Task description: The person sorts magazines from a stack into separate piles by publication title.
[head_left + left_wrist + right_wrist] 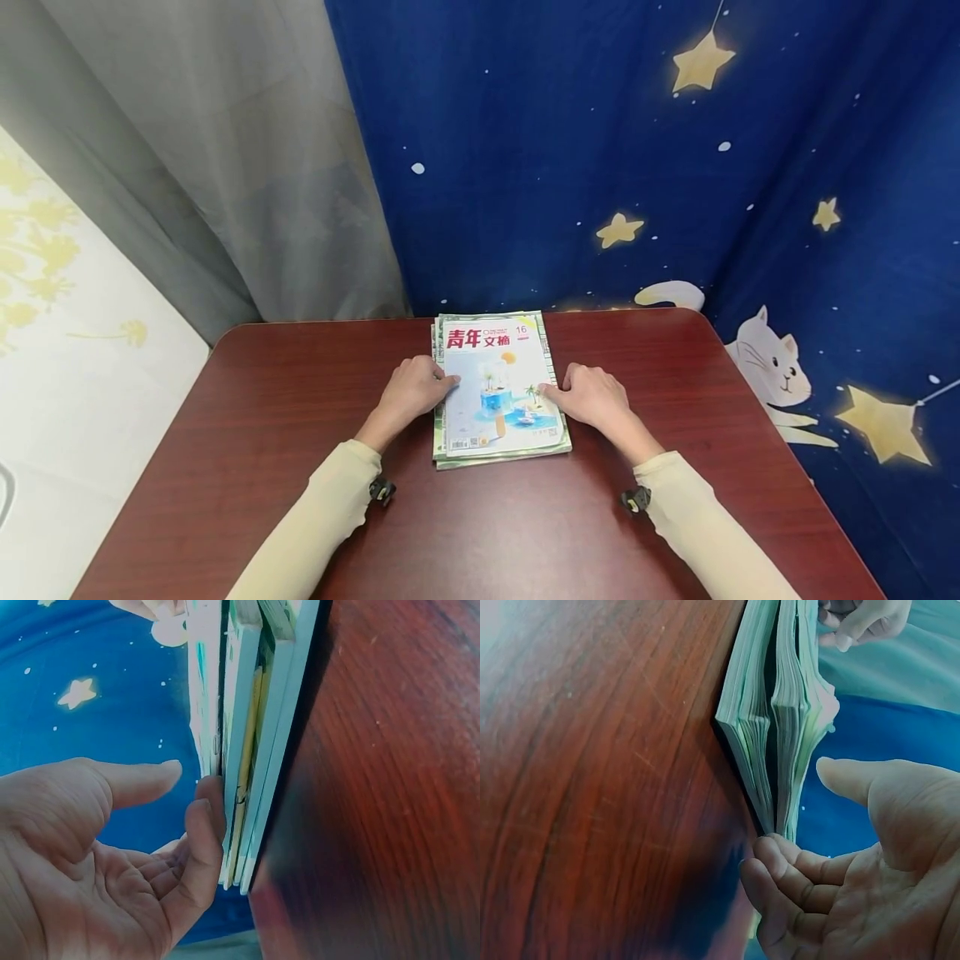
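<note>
A stack of magazines lies on the table, topped by a white and pale-blue magazine (498, 404) with red Chinese lettering and a beach picture. Beneath it, green-edged covers stick out at the sides and front. My left hand (415, 387) is at the stack's left side, where its fingertips touch the edges (244, 750); its thumb stands apart from the cover. On the opposite side, my right hand (594, 393) has loosely bent fingers against the stacked page edges (784, 712), its thumb raised off the cover. Pages fan apart slightly on that side.
The stack sits near the back edge of a dark red-brown wooden table (315, 383). Behind it hang a grey curtain (285, 208) and a blue starry curtain (525, 167). A white surface with yellow flowers (67, 350) stands at the left.
</note>
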`<state>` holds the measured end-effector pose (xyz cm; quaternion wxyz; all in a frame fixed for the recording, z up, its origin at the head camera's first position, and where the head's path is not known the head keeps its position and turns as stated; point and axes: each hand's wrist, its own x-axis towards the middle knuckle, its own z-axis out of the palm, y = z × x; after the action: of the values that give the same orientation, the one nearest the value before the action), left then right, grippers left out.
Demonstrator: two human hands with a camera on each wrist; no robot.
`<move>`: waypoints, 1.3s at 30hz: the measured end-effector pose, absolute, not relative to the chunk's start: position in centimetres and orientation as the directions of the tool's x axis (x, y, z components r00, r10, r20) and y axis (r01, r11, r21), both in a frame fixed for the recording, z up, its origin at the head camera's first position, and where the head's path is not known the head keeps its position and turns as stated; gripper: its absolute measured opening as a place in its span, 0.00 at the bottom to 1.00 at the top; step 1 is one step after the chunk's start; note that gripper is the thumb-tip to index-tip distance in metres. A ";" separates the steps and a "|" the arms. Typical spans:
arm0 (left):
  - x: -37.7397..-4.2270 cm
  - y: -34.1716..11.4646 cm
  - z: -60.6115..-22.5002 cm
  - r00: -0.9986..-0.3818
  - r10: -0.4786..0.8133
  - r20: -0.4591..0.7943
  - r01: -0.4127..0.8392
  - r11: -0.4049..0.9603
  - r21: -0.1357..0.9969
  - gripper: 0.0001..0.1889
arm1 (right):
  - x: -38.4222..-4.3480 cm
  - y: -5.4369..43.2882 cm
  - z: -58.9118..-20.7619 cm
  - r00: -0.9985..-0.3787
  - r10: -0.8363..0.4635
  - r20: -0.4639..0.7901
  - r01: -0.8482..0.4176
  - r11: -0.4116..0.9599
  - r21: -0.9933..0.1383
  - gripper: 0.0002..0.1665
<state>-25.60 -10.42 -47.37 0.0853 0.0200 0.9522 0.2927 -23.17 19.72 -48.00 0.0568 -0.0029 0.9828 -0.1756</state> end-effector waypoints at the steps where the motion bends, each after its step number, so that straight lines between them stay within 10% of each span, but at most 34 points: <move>1: -25.6 -10.4 -47.4 -0.985 0.089 -0.145 -0.006 0.831 0.556 0.14 | -23.2 19.6 -48.1 -0.993 -0.029 -0.114 0.012 0.939 -0.343 0.31; 15: -25.9 -9.5 -47.8 -0.990 0.071 -0.120 0.011 0.897 0.442 0.17 | -23.5 19.0 -48.8 -0.987 -0.011 -0.157 0.042 0.943 -0.331 0.32; 39: -27.4 -9.7 -48.0 -0.975 0.019 -0.223 -0.114 0.815 0.568 0.12 | -24.0 19.4 -48.1 -0.981 -0.087 -0.174 -0.007 0.910 -0.414 0.24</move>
<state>-27.37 -9.70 -47.96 0.1096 -0.0252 0.9462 0.3033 -24.02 19.44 -48.09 0.0948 -0.0242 0.9727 -0.2105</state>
